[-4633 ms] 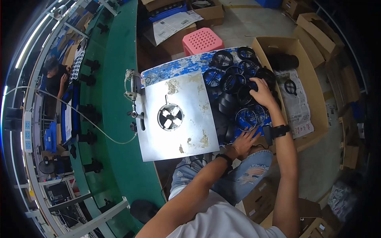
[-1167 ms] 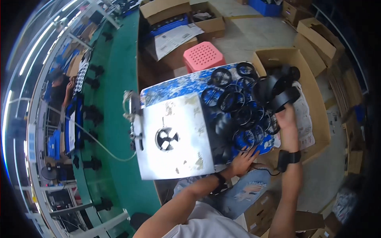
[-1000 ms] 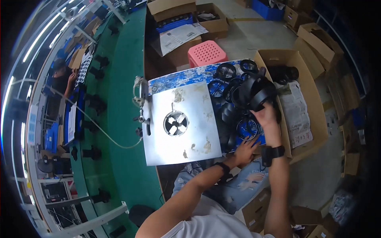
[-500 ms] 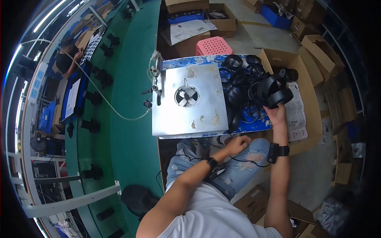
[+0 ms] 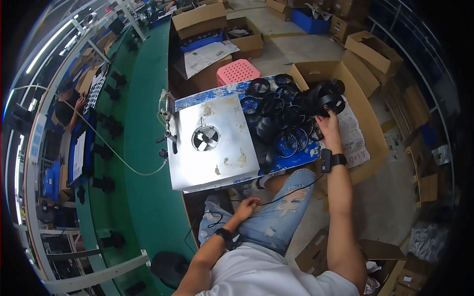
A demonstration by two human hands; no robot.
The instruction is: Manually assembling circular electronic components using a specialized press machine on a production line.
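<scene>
My right hand (image 5: 330,129) reaches over the box's near side, fingers closed around the lower edge of a black round plastic housing (image 5: 332,102). More black housings and ring-shaped grilles (image 5: 281,116) are heaped beside it on a worn blue-and-white board (image 5: 291,157). My left hand (image 5: 247,209) hovers over my lap, fingers loosely bent and partly apart, with no object visible in it; a thin black cable passes close by. Left of the heap stands a metal box-shaped fixture (image 5: 224,148), with a black bladed part (image 5: 205,138) in its round opening.
A valve with a hose (image 5: 168,118) stands at the fixture's left edge, beside a green conveyor (image 5: 148,98). An open cardboard box (image 5: 373,133) with printed paper lies right. Beyond are a pink stool (image 5: 238,72) and more cartons (image 5: 200,22). A person (image 5: 66,106) works across the conveyor.
The view has shifted, so the fixture and heap appear farther left. My left hand has drawn back from near the knee toward my lap. My right hand keeps hold of the black housing.
</scene>
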